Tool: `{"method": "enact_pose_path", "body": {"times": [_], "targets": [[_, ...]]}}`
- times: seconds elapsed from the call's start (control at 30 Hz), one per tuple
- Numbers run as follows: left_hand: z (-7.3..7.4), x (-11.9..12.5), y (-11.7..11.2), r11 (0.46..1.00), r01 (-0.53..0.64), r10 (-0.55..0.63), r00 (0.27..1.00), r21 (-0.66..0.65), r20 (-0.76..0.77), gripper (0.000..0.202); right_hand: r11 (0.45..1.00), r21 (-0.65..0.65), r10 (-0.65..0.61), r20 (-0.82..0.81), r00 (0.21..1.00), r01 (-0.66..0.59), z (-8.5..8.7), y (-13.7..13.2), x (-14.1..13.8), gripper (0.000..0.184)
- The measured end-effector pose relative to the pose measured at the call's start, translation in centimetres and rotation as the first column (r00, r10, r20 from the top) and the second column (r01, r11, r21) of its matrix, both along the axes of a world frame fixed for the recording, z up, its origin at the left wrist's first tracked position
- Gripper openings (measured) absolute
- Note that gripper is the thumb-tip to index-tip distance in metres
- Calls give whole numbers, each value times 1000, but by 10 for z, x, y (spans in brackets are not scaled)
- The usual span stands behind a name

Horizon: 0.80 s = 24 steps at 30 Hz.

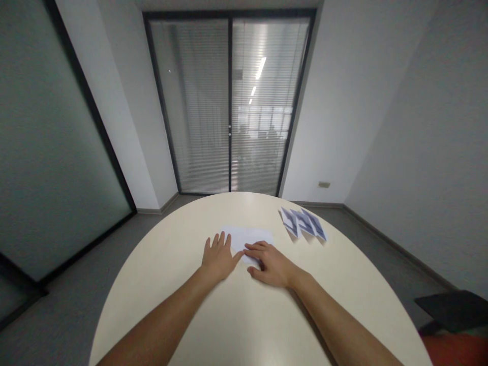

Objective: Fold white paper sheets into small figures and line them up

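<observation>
A white sheet of paper [249, 236] lies flat near the middle of the round table. Across its left part rests my left hand [220, 258], palm down with the fingers spread and the thumb pointing right. My right hand [271, 264] lies over the sheet's lower right, fingers stretched to the left and thumb apart beneath them. The tips of its fingers come close to my left thumb. Both hands cover the near edge of the paper, so any fold there is hidden. Neither hand grasps anything that I can see.
Several folded printed paper pieces [304, 223] stand in a row at the table's back right. The cream table [244, 325] has a curved far edge. Beyond it are glass doors with blinds [229, 107]. A black and red chair [453, 310] stands at the lower right.
</observation>
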<state>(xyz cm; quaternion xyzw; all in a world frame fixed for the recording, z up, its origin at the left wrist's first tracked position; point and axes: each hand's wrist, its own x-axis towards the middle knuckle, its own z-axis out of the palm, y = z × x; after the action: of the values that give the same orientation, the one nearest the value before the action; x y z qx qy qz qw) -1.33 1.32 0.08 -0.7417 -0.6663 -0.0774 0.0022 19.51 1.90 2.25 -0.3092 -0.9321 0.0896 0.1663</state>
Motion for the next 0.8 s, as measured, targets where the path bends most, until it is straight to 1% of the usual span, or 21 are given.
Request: {"method": "enact_pose_path", "body": {"times": [0.07, 0.17, 0.27, 0.33, 0.47, 0.53, 0.63, 0.7, 0.8], "targets": [[3, 5, -5, 999, -25, 27, 999, 43, -39, 67, 1000, 0, 17, -4, 1000, -17, 0, 0, 0, 54], [6, 11, -11, 997, 14, -9, 998, 73, -70, 59, 1000, -10, 10, -6, 1000, -10, 0, -1, -1, 54], [4, 10, -12, 996, 53, -49, 997, 67, -64, 61, 1000, -28, 2, -15, 1000, -2, -1, 0, 0, 54], [3, 7, -10, 996, 72, -70, 996, 45, -49, 62, 999, -37, 21, -30, 999, -22, -3, 1, 0, 56], [6, 4, -8, 992, 120, -119, 992, 35, -38, 54, 997, -65, 47, -31, 998, -49, -6, 2, 1, 60], [9, 7, -11, 984, 171, -169, 985, 54, -37, 49, 996, -77, 37, -32, 999, -39, -8, 3, 1, 59], [10, 11, -15, 970, 237, -236, 971, 47, -27, 49, 997, -68, 33, -55, 998, -36, -11, 5, 2, 53], [10, 11, -16, 967, 253, -253, 967, 30, -14, 51, 998, -59, 8, -60, 998, -11, -12, 6, 3, 52], [8, 7, -12, 962, 271, -271, 963, 19, 2, 51, 996, -68, -58, -36, 998, 55, -14, 9, 7, 57]]}}
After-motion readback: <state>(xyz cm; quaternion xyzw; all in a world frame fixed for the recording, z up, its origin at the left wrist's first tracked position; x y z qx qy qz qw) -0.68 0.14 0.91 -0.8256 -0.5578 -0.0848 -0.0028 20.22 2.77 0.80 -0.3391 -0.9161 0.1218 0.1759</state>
